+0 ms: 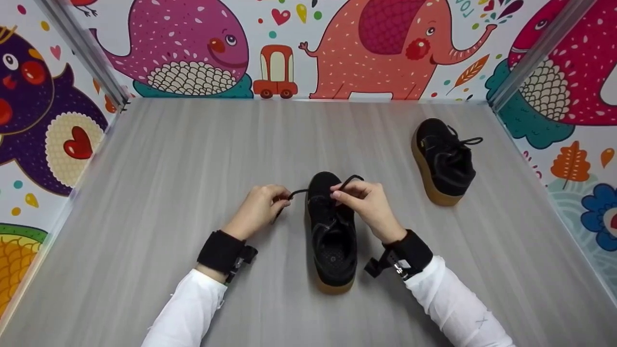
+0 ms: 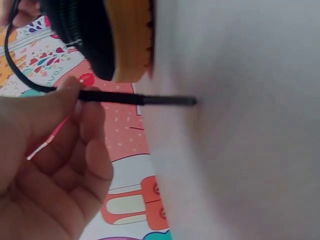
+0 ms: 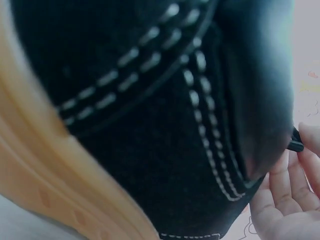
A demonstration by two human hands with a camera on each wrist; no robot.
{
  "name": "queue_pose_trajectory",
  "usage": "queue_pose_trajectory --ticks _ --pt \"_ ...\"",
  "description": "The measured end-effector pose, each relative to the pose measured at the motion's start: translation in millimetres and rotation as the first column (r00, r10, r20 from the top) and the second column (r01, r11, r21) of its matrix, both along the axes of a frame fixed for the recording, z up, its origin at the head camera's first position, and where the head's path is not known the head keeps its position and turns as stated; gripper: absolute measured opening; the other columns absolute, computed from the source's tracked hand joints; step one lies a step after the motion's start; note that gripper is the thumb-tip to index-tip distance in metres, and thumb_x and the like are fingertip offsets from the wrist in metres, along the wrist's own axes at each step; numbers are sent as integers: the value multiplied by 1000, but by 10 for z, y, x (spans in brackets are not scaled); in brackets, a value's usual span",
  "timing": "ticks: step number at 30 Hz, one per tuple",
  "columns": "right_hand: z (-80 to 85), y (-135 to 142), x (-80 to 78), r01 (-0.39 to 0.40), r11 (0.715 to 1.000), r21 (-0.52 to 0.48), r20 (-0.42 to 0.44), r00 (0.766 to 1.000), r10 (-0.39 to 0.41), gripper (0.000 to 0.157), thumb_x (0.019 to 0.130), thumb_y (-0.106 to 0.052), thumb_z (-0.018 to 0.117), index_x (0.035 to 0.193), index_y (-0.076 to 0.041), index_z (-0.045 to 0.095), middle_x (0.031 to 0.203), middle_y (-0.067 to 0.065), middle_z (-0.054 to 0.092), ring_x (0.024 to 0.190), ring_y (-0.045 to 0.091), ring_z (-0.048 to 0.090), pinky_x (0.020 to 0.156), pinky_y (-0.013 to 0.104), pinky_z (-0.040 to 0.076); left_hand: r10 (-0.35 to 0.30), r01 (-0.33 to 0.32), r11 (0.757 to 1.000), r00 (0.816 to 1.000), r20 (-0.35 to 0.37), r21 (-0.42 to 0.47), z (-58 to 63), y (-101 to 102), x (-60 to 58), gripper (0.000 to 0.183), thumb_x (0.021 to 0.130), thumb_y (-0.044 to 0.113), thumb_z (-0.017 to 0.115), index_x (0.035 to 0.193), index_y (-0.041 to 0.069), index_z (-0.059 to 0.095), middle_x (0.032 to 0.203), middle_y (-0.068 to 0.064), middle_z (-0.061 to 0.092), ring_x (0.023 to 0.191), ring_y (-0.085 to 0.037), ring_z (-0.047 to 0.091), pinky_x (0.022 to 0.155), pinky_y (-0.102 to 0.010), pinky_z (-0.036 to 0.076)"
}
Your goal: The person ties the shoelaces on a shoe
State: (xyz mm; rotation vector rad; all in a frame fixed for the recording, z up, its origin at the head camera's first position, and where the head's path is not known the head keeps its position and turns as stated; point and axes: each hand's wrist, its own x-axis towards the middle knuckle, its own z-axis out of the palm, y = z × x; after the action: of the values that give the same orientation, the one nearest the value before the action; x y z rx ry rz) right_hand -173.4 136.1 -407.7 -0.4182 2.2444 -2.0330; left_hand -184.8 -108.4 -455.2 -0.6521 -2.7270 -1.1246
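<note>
Two hands at the lace: A person's left hand (image 1: 260,207) pinches one stretch of black lace (image 1: 299,191) between thumb and fingers, its slim tip (image 2: 170,100) jutting free past the grip in the left wrist view; the right hand (image 1: 373,207) pinches the other stretch at its fingertips, a bend of cord rising above them.
Step in hand: The lace appears to be held out to both sides ahead of any bow, as no finished loop shows on this shoe (image 1: 332,231).
Next move: It would seem to call for bringing the two ends across each other above the tongue, both pinches firm.
Near shoe: It sits upright on the grey desk (image 1: 193,144), between the hands, toe toward twelve o'clock and heel toward six; the left hand is at its ten o'clock, the right at its two.
Upper and sole: Black and matte, with double rows of pale stitching (image 3: 129,55) close up in the right wrist view, above a thick tan sole (image 3: 30,160). Whether the lace is crossed at the throat cannot be told.
Far shoe: The matching shoe (image 1: 443,161) stands untouched at two o'clock from the first, toe toward eleven, a lace loop sticking out toward two.
</note>
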Motion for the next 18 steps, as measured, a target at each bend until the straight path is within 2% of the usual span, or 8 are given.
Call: queue_pose_trajectory --ticks 3,9,18 --pt "-20 2 -17 -7 1000 1 6 1000 7 14 84 0 68 93 11 69 90 11 71 74 15 65 71 27 54 2 -1 1000 999 -35 21 85 -9 14 7 83 4 69 90 1 70 87 -9 71 72 -17 63 64 -31 52" --pt "-200 59 -116 -6 1000 -21 34 999 7 19 84 -3 69 100 7 70 88 6 71 77 21 67 73 30 55 13 -4 997 994 -107 79 301 27 101 6 83 5 70 86 1 69 83 -8 70 70 -16 63 62 -29 50" --pt "-242 58 -137 -1 1000 -20 -29 1000 1 23 86 -12 70 92 10 69 84 6 70 71 14 63 66 24 52 -35 64 977 990 -139 205 589 180 310 9 83 9 71 89 2 69 84 -5 70 68 -11 64 62 -22 52"
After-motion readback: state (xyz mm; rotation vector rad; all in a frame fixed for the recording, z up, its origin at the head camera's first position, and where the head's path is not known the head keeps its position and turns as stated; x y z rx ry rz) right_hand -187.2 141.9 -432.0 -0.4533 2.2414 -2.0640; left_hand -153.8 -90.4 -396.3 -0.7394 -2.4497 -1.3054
